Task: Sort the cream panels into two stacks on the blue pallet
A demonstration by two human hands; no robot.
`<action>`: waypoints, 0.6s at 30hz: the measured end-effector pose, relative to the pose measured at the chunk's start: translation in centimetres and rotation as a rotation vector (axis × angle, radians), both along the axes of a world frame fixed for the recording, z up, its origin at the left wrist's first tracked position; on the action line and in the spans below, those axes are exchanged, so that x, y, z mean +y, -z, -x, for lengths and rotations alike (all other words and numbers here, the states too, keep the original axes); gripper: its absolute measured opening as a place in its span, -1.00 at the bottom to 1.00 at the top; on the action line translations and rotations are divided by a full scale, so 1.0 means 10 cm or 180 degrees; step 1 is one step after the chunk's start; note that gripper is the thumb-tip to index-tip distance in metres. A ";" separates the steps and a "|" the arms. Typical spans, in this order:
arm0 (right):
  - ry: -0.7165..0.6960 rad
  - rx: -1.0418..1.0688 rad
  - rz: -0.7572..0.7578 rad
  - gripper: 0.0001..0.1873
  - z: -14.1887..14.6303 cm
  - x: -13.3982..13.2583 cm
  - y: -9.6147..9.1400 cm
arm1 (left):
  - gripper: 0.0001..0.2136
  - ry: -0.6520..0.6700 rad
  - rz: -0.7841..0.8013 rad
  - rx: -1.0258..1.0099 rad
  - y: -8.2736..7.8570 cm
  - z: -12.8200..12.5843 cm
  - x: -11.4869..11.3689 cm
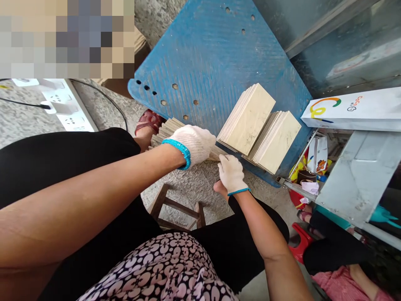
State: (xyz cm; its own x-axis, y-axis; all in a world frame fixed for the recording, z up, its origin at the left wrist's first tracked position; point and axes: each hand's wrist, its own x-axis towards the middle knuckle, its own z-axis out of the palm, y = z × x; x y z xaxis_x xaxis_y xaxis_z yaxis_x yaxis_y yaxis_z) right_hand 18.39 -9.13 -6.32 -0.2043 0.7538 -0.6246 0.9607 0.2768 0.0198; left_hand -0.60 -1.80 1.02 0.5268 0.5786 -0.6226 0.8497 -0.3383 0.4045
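Observation:
My left hand (199,144), in a white knitted glove with a blue cuff, curls down over thin wooden boards (215,154) at the front edge of the blue plastic surface. Its fingertips are hidden. My right hand (232,173), gloved the same way, has its fingers bent around the other end of these boards. Under and beyond my left wrist lies a fanned-out row of thin wooden boards (167,127). Two neat stacks stand just past my hands: a left stack of pale boards (250,119) and a right stack of pale boards (277,142).
The blue plastic surface (213,62) has round holes. A white paper bag (354,108) lies at right beside a metal frame (360,167). A wooden stool (181,209) is below my hands. Power strips (65,104) with cables lie left. Another person's leg (335,246) shows lower right.

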 end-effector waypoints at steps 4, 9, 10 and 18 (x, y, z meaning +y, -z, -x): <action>-0.0081 -0.0078 0.0029 -0.70 0.00 -0.04 0.04 | -0.64 -0.0041 -0.0061 -0.0077 -0.01 -0.01 0.01; 0.0047 0.0026 0.0015 -0.74 -0.01 -0.04 0.06 | -0.63 -0.0017 -0.0086 -0.0084 0.01 0.01 -0.01; 0.0102 0.0058 0.0002 -0.74 -0.01 -0.04 0.07 | -0.62 0.0008 -0.0078 -0.0080 0.01 0.01 -0.01; 0.0153 0.0208 -0.0170 -0.78 -0.01 -0.09 0.10 | -0.63 -0.0033 -0.0055 -0.0102 0.00 0.02 -0.01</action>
